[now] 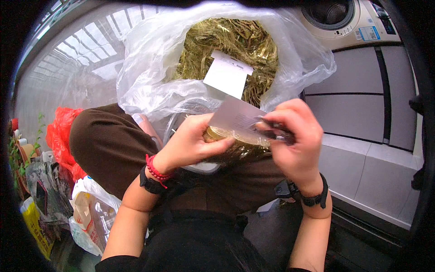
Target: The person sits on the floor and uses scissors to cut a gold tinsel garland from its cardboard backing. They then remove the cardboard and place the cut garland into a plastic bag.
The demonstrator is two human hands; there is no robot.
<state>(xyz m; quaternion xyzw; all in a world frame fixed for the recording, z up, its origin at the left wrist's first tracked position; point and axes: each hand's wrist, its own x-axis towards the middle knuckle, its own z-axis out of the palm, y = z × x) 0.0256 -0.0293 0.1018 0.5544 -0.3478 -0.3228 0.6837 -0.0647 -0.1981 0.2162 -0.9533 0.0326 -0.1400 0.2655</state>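
A white card with printed lines (pixel 234 117) is tilted between my two hands, above my lap. My left hand (pixel 195 136) grips its left end, the thumb below it near a bundle of gold strands (pixel 217 132). My right hand (pixel 299 132) is closed around a small dark metal tool (pixel 280 131) at the card's right end; blur hides its exact kind. Just beyond, a clear plastic bag (pixel 146 78) stands wide, full of gold-green tinsel-like strands (pixel 234 34). A white cut-out card (pixel 227 73) lies on those strands.
A front-loading washing machine (pixel 360 23) and grey cabinet doors (pixel 343 74) stand to the right. On the left are a red plastic bag (pixel 61 139), a white plastic bag (pixel 91 214), a camouflage cloth (pixel 51 190) and plants (pixel 37 136). Part of a white container (pixel 204 168) shows below my hands.
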